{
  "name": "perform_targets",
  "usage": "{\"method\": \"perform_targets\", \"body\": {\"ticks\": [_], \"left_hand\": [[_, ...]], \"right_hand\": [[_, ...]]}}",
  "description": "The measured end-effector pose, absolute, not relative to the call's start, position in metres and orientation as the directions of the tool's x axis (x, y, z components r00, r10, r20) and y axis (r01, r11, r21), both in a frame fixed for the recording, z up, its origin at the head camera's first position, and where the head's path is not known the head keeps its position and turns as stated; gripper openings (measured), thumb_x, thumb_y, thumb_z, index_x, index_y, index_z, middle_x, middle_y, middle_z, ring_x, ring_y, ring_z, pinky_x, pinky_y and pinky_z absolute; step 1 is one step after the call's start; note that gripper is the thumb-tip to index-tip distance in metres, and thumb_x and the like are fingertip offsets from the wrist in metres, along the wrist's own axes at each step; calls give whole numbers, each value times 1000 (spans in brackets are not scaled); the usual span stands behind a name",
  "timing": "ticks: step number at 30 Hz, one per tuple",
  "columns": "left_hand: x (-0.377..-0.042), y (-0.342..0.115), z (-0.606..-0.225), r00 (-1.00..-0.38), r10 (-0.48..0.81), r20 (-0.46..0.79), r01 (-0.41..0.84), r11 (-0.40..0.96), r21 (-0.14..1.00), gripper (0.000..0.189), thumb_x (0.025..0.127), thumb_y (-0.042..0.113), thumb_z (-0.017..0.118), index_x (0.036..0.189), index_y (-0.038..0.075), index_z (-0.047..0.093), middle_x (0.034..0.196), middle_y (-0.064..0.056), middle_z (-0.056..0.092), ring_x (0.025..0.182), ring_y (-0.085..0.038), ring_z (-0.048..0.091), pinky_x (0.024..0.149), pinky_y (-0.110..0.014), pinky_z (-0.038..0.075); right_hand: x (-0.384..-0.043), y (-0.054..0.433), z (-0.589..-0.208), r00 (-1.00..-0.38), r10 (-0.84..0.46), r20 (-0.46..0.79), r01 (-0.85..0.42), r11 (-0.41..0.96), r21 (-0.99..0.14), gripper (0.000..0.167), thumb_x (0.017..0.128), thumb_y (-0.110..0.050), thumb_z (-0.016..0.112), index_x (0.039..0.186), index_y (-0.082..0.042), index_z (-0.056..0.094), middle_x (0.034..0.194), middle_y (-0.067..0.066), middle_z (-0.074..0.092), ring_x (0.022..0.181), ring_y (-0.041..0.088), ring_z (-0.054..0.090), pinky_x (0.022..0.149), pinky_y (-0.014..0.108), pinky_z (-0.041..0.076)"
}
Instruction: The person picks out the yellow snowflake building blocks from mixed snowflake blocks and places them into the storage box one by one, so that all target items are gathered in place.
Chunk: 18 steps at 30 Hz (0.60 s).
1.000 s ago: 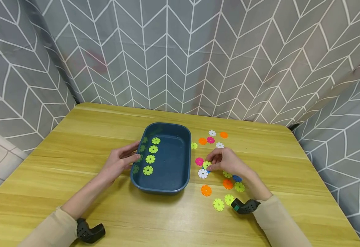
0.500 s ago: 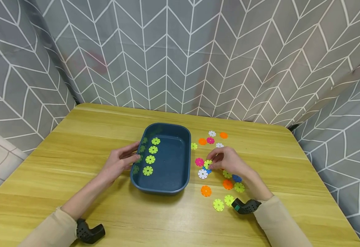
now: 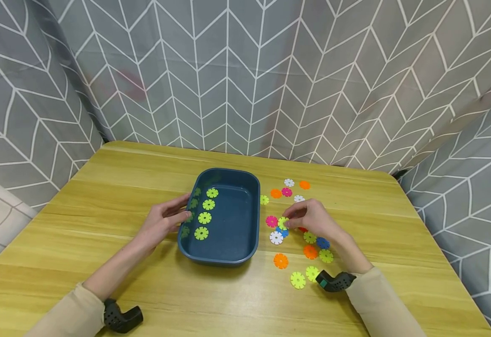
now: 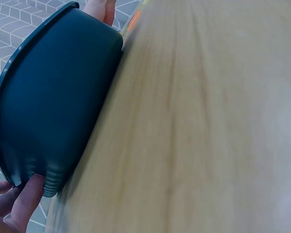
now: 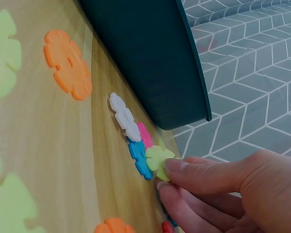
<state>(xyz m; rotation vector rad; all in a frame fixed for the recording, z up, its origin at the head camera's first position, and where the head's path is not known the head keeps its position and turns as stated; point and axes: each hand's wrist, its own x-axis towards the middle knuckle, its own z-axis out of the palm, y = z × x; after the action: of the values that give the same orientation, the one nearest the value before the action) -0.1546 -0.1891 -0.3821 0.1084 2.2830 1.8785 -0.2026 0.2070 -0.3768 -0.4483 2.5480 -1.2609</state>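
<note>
My left hand (image 3: 167, 217) grips the left rim of a dark blue plastic basin (image 3: 233, 260), its thumb over the edge and fingers against the outer wall in the left wrist view. Inside the basin, several yellow-green snowflake discs (image 3: 205, 217) lie in a row along the left side. To the right of the basin, my right hand (image 3: 310, 217) pinches a yellow-green snowflake disc (image 5: 160, 159) between thumb and fingers. A blue disc (image 5: 140, 159) lies just under it, beside a white disc (image 3: 276, 238) and a pink disc (image 3: 271, 221).
More discs lie scattered on the wooden table (image 3: 144, 281): orange ones (image 3: 281, 260) nearby, yellow-green ones (image 3: 298, 280) toward the front, a dark blue one (image 3: 323, 243) beside the right forearm. A grey patterned curtain (image 3: 245, 75) hangs behind the table.
My right hand has drawn up slightly with the yellow-green disc, so more of the blue disc shows below it and a red piece appears under the hand. The left hand stays put.
</note>
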Motion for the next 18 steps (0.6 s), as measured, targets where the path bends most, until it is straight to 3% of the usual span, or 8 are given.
{"method": "perform_targets", "body": {"ticks": [11,18], "left_hand": [[-154,-189,-380,-980,182,-75,-39,195,980,61,98,17,61,154,7,38,154,-21,43,129,-41,54,86,-33,58],[-154,-188,-380,-981,179,-75,-39,197,980,61,98,17,61,154,6,38,154,-21,43,129,-41,54,85,-32,58]], "right_hand": [[-209,202,-370,-937,-318,-143,-14,445,-895,20,88,-8,75,106,2,75,97,16,75,82,32,74,79,40,61],[-211,182,-348,-934,-313,-172,48,368,-929,31,89,-12,76,113,7,71,96,11,76,91,39,73,89,45,57]]}}
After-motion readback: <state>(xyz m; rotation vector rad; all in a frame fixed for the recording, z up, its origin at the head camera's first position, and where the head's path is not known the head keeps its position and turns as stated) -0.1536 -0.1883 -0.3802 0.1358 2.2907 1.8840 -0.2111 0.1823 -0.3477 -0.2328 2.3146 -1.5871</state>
